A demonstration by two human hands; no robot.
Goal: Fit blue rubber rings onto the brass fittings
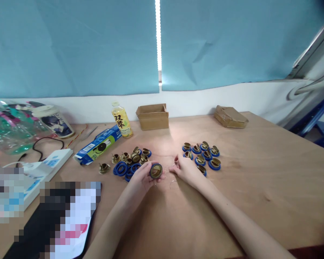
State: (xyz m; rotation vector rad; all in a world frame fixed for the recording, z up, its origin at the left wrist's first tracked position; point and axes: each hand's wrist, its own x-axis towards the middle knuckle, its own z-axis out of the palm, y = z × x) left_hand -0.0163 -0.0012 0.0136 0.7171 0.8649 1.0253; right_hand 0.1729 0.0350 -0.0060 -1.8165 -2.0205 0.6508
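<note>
Plywood, pale brown and bare over most of its near and right-hand parts, makes up the tabletop (272, 172), whose far edge meets a white wall under blue-green window blinds (70, 46). Open room lies in front of both forearms and out to the right edge.

At the back stands a small open cardboard box (152, 116); what it holds cannot be seen. Further right lies a flat taped cardboard parcel (230, 117), closed. A yellow-labelled plastic drink bottle (121, 124) stands left of the open box, and a blue and green carton (98, 145) lies on its side beside it. On the far left sit a clear plastic bag of coloured pieces (8, 129), a printed paper cup with a lid (54, 120) and a white power strip (47, 167) with a black cable.

Two groups of small parts lie mid-table. The left heap of loose brass fittings and blue rubber rings (128, 160) touches the left hand's far side; the right cluster of brass fittings seated in blue rings (202, 154) lies just beyond the right hand.

The left hand (144, 178) has its fingers closed around a round brass fitting with a blue ring (156, 171), held just above the tabletop between the two groups. The right hand (186, 171) rests beside it, fingers curled; whether they pinch anything cannot be told. A thin wire ring (172, 183) lies on the wood just below that hand.
</note>
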